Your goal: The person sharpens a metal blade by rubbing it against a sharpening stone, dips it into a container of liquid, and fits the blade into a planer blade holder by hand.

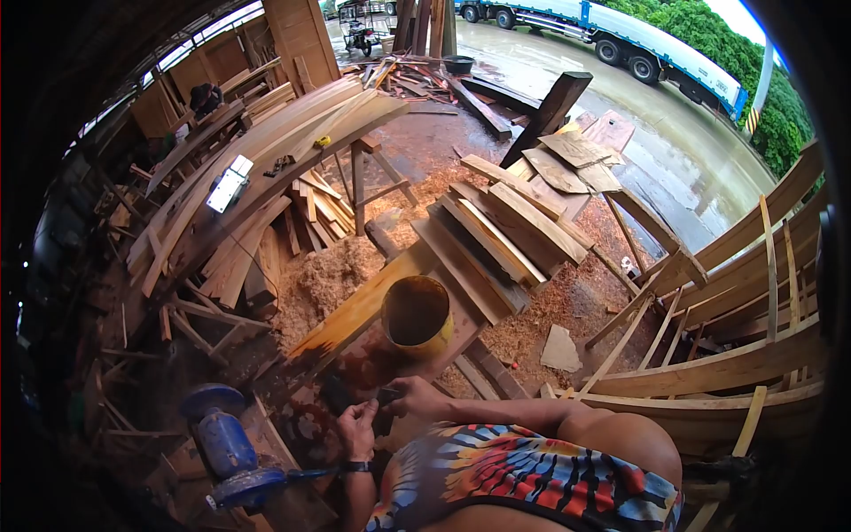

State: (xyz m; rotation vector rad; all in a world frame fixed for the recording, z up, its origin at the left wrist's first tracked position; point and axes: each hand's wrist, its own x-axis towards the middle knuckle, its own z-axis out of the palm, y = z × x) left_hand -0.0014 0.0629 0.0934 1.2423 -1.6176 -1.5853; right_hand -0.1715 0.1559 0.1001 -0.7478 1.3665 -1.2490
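Observation:
My left hand (357, 427), with a dark band at its wrist, is closed in a pinch near the front end of the wooden bench. Beside it, my right hand (418, 398) is closed with its fingers curled. Between them is a small dark flat piece (388, 395), which both hands seem to grip; its kind is too small to make out. A dark block (336, 392) lies on the wet bench just beyond my left hand. A yellow round container (442, 333), open at the top, stands on the bench past my right hand.
A blue bench grinder (223, 443) stands to the left. Stacked boards (496, 239) lie beyond the container. Wood shavings (324, 284) cover the ground. A white power tool (230, 183) rests on long planks. Curved timber frames (736, 363) stand at right; a truck (620, 49) is on the road.

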